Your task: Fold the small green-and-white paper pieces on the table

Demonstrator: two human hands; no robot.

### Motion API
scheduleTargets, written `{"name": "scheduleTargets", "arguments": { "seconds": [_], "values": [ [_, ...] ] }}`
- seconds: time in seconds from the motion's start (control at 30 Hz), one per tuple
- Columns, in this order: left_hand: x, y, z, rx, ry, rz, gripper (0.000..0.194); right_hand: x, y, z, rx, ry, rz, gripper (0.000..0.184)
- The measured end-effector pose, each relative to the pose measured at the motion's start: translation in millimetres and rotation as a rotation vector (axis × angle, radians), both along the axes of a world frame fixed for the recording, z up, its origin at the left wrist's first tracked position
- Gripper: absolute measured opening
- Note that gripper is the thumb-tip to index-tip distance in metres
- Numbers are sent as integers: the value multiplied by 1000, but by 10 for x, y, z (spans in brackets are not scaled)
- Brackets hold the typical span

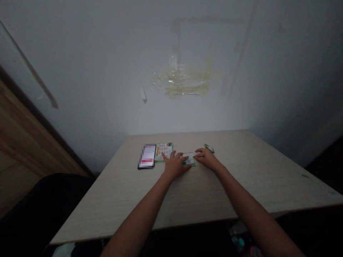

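Note:
My left hand (175,165) lies over the table with its fingers spread. Its palm side rests on a small green-and-white printed sheet (190,161), covering part of it. One fingertip touches a printed leaflet (164,150) with a grid of small blocks. At the right edge of the small sheet, my right hand (206,157) has its fingertips drawn together on that edge. A smartphone (147,157) with a lit screen, partly pixelated, lies left of the leaflet. Just beyond my right hand is a small crumpled green-and-white piece (209,147).
The pale wooden table (257,178) meets a grey wall (107,71) at the back. Yellowed clear tape (187,84) sticks to the wall. A wooden panel (21,135) and a dark rounded object (53,200) stand at the left. Colourful items (242,242) show below the front edge.

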State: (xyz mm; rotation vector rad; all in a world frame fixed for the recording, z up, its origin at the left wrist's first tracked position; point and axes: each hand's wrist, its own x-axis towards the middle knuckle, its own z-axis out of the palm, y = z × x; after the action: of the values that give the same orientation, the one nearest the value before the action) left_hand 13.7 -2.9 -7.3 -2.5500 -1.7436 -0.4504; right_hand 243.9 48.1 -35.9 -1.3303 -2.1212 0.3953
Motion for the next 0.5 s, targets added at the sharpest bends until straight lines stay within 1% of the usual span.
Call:
{"name": "scheduleTargets", "arguments": {
  "seconds": [0.13, 0.3, 0.5],
  "values": [
    [-2, -2, 1, -2, -1, -4, 50, -57, -3, 34, 21, -49, -43, 21],
    [-6, -20, 22, -7, -11, -4, 50, -126, -52, 106, 53, -164, -97, 27],
    [-3, -28, 38, -23, 3, 1, 52, -181, -70, 152, 92, -223, -136, 29]
  ]
}}
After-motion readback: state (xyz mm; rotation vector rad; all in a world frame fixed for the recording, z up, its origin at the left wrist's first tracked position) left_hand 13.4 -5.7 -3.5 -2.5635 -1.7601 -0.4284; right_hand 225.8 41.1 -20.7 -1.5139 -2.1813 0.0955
